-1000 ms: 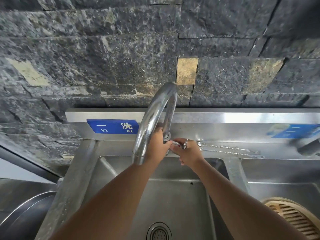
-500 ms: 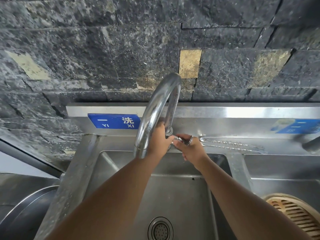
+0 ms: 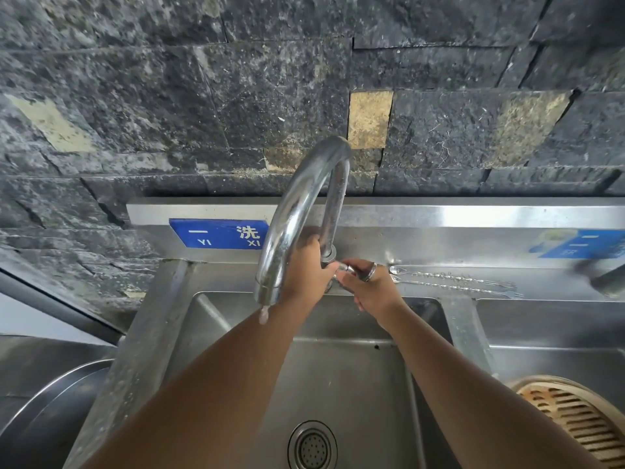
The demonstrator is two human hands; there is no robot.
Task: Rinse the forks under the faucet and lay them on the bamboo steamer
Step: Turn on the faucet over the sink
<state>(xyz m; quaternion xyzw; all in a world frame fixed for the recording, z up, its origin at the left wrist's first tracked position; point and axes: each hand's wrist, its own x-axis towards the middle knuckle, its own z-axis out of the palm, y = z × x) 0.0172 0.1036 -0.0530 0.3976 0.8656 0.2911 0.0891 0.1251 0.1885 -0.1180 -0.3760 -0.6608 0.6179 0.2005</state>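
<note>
**Gripping faucet base, forks parked on back ledge**

Gripping is seen at the foot of the faucet: the left hand is wrapped around the lower part of the upright pipe, fingers closed on it. The right hand is closed on the small valve handle sticking out at the pipe base. A ring is worn on one right finger. Both hands are close together, nearly touching at the valve.

A drop or thin dribble of water is seen at the spout mouth, just above the left forearm. Full flow is not visible.

The forks are laid on the steel ledge behind the basins, just right of the right hand, side by side, handles twisted, tines pointed right. Two are counted. Neither is touched by a hand.

The bamboo steamer is set in the right basin, bottom-right corner, only partly in frame, slatted floor visible, well apart from the forks.

The left basin of the sink lies under both forearms, with the drain strainer at the near edge. A blue label is fixed on the backsplash left of the faucet. A stone wall is behind. A round metal rim is seen at bottom left; what it belongs to cannot be told.
</note>
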